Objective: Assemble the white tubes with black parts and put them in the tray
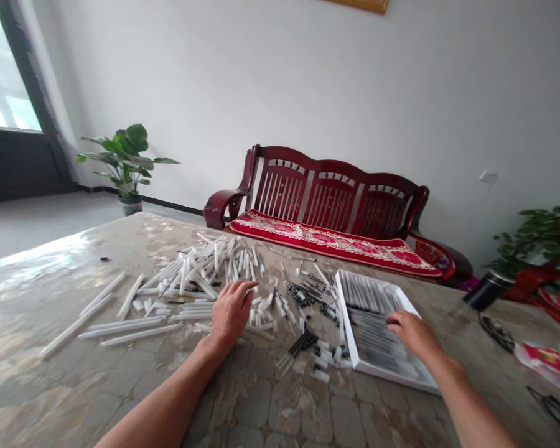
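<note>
Pale wall and a carved red wooden settee (333, 193) form the backdrop to a patterned desk (242, 404) spread with slender plastic parts. At right, a person's right hand (413, 333) hangs over a shallow white tray (392, 378) of thin, dark-centred rods (371, 333), its thumb and finger drawn close together; whether they pinch a rod cannot be told through the blur. To the left, the left hand (231, 308) is curled beside a heap of white tubes (210, 264), a pale bit showing at its fingertips (held or merely behind them, one cannot say). The heap lies just beyond and to the left of that hand, clearly the nearer of the two; several loose tubes lie roughly crosswise to the person. Between the hands and the tray, black-tipped sticks (298, 348) and short white caps (324, 356) lie scattered.
</note>
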`<move>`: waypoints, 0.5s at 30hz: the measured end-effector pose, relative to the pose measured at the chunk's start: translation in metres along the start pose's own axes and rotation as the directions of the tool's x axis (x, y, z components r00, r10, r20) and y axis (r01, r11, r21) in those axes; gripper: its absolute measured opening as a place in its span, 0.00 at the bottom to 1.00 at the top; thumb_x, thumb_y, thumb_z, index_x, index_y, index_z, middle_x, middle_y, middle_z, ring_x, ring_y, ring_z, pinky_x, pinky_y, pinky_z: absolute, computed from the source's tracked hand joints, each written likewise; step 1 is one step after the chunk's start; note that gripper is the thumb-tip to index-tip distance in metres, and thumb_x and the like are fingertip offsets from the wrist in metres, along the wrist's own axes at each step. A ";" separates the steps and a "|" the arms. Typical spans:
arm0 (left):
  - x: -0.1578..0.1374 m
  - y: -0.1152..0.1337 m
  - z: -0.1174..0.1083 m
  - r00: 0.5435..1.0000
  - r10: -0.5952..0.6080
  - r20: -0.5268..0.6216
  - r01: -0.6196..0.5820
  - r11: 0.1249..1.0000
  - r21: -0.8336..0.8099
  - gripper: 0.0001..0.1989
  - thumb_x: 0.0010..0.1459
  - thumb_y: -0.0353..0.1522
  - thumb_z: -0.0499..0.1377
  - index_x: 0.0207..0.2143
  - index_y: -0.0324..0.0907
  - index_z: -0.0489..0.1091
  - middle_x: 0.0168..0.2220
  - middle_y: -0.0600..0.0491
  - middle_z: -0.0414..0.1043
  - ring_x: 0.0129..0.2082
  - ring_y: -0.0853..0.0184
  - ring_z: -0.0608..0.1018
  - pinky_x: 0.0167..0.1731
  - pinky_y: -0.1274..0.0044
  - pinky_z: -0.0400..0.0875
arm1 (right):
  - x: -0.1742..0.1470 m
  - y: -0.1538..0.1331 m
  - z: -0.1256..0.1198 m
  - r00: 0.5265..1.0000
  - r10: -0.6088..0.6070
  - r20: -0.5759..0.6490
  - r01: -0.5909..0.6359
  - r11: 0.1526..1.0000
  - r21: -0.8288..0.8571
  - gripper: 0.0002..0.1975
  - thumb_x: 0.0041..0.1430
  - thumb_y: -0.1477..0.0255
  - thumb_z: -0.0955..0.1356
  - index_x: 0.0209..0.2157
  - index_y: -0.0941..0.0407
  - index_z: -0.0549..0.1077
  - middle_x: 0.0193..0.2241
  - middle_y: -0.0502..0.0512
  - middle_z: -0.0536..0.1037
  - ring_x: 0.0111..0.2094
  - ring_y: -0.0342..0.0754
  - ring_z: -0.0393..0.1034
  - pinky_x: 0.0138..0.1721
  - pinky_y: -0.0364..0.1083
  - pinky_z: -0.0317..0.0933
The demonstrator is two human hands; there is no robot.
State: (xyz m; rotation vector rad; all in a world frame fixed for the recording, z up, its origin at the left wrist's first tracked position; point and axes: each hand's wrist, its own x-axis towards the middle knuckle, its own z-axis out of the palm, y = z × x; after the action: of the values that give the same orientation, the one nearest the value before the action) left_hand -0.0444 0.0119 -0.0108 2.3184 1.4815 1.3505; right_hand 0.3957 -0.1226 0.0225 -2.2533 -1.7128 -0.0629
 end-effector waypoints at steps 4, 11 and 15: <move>-0.001 0.001 0.001 1.000 0.018 -0.012 -0.018 1.000 0.001 0.12 0.63 0.29 0.52 0.42 0.47 0.75 0.41 0.52 0.78 0.42 0.61 0.76 0.44 0.72 0.69 | 0.007 0.002 0.003 1.000 0.006 -0.020 -0.007 0.998 -0.055 0.11 0.53 0.71 0.65 0.31 0.51 0.80 0.37 0.59 0.81 0.38 0.56 0.76 0.39 0.50 0.64; -0.007 0.011 0.006 0.988 0.097 0.123 -0.098 0.995 -0.003 0.09 0.64 0.33 0.55 0.38 0.47 0.76 0.35 0.53 0.78 0.38 0.63 0.76 0.40 0.73 0.66 | 0.033 -0.125 0.013 0.989 -0.148 0.013 0.144 0.974 0.177 0.14 0.59 0.65 0.63 0.38 0.53 0.80 0.39 0.56 0.82 0.41 0.53 0.76 0.44 0.47 0.66; -0.002 0.008 0.003 0.994 -0.023 0.103 0.016 0.997 0.071 0.12 0.65 0.35 0.53 0.33 0.45 0.76 0.32 0.52 0.78 0.36 0.62 0.76 0.39 0.72 0.64 | 0.047 -0.235 0.036 0.950 -0.260 0.174 0.239 0.962 0.136 0.14 0.65 0.64 0.66 0.47 0.54 0.75 0.49 0.57 0.76 0.46 0.52 0.72 0.47 0.51 0.67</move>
State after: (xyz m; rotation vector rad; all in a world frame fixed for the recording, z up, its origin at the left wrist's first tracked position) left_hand -0.0370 0.0076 -0.0099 2.3698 1.5400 1.1723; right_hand 0.1807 -0.0130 0.0495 -2.0049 -2.0395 0.1964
